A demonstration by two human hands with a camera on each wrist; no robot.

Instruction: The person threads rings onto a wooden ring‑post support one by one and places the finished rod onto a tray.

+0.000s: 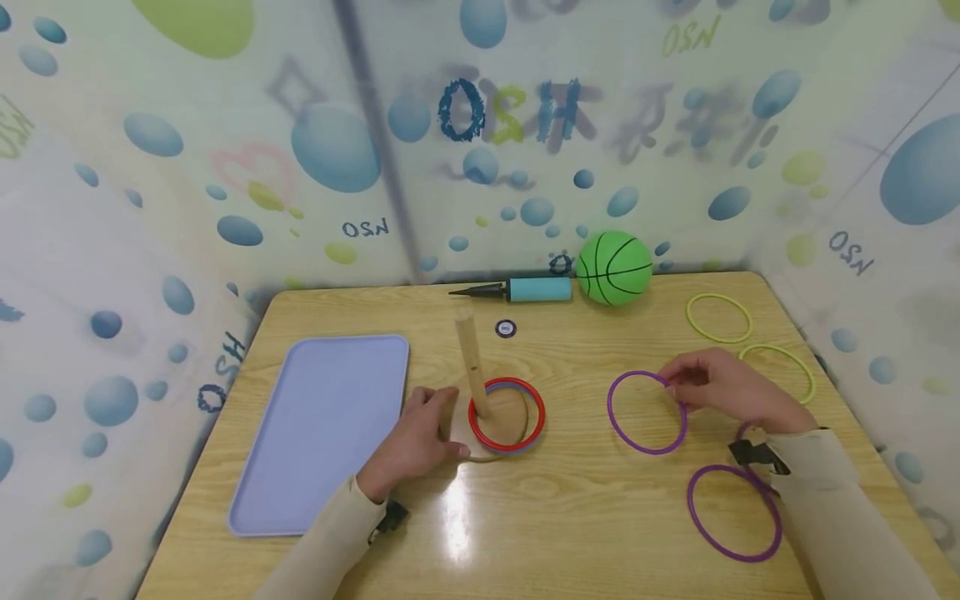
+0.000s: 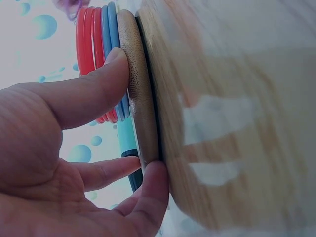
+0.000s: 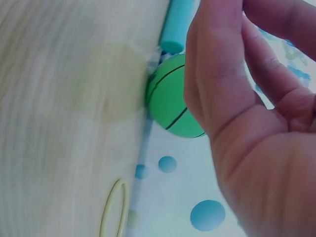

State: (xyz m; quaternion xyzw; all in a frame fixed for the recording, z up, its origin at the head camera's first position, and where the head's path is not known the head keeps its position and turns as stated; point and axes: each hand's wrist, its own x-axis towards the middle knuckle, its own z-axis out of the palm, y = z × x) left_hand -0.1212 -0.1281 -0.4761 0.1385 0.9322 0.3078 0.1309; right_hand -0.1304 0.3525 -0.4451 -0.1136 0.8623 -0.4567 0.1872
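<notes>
My left hand grips the edge of the round base of a wooden ring-toss stand, thumb and fingers spread along its rim. Its peg stands upright. Around the peg lie several stacked red rings on top of blue rings, flat against the base. To the right, my right hand pinches a purple ring by its right side, tilted above the table. The held ring is outside the right wrist view, where only the hand's curled fingers show. Another purple ring lies below the right wrist.
A lavender tray lies left of the stand. Behind are a blue hand pump, a green ball and a small round disc. Yellow-green rings lie at the right. The right forearm partly covers one more purple ring.
</notes>
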